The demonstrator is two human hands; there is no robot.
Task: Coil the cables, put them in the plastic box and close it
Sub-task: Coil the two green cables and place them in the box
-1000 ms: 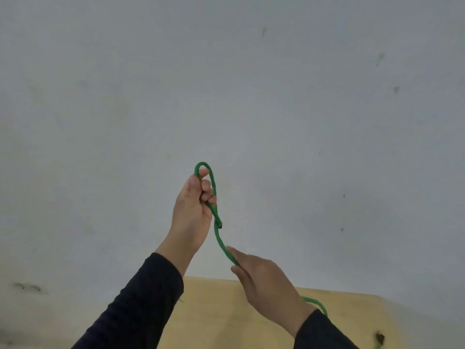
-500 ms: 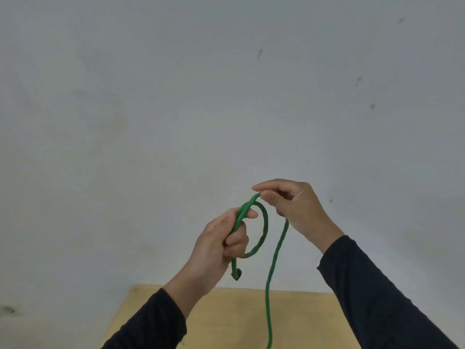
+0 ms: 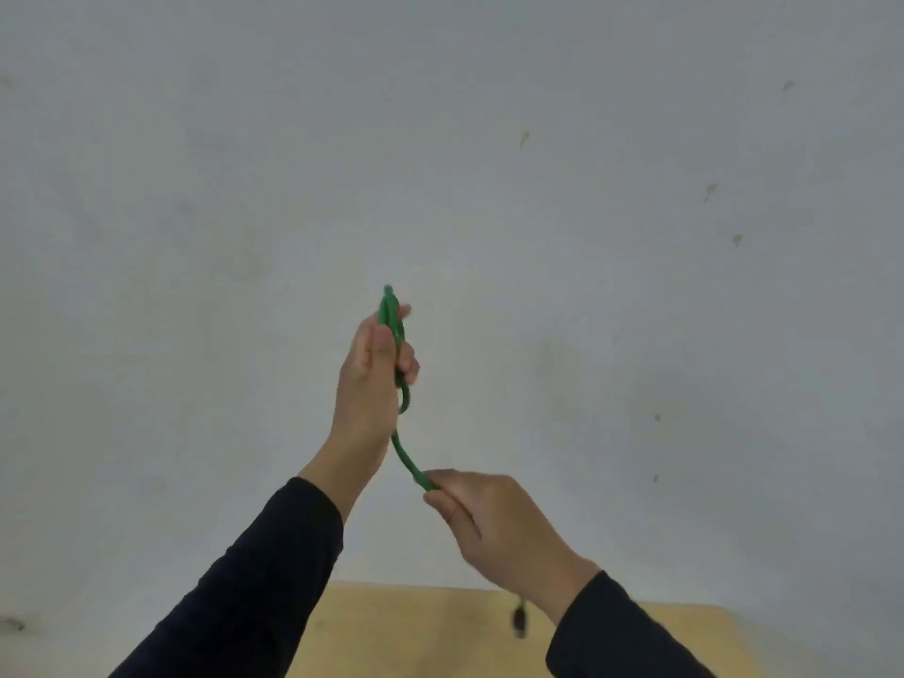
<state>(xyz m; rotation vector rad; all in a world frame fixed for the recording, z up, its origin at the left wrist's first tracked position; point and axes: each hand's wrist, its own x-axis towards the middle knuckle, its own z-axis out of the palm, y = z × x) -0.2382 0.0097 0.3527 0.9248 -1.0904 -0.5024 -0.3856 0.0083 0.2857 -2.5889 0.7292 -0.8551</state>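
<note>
1. A person's two arms reach forward from the bottom of the view, both in dark long sleeves, against a plain pale grey wall (image 3: 636,286) that fills most of the picture.

2. The left hand (image 3: 372,379) is raised near the middle of the view, its back toward the camera. Its fingers and thumb are curled round a small bundle of green cable (image 3: 398,408), gripping it upright.

3. A narrow bend of the cable sticks out above the left hand's fingertips, and a short curve of it shows just below the fingers.

4. From the left hand the cable runs down and to the right in a single strand to the right hand (image 3: 494,521), which is lower and nearer the camera.

5. The right hand pinches that strand between thumb and curled fingers, closed on the cable.

6. Below the right wrist a dark, blurred cable end (image 3: 519,621) hangs down; its shape is too smeared to make out.

7. A light wooden table (image 3: 416,633) shows at the bottom centre, between and beneath the two forearms. The cable is held in the air above it, not resting on it.

8. A few small dark specks mark the wall on the upper right.
</note>
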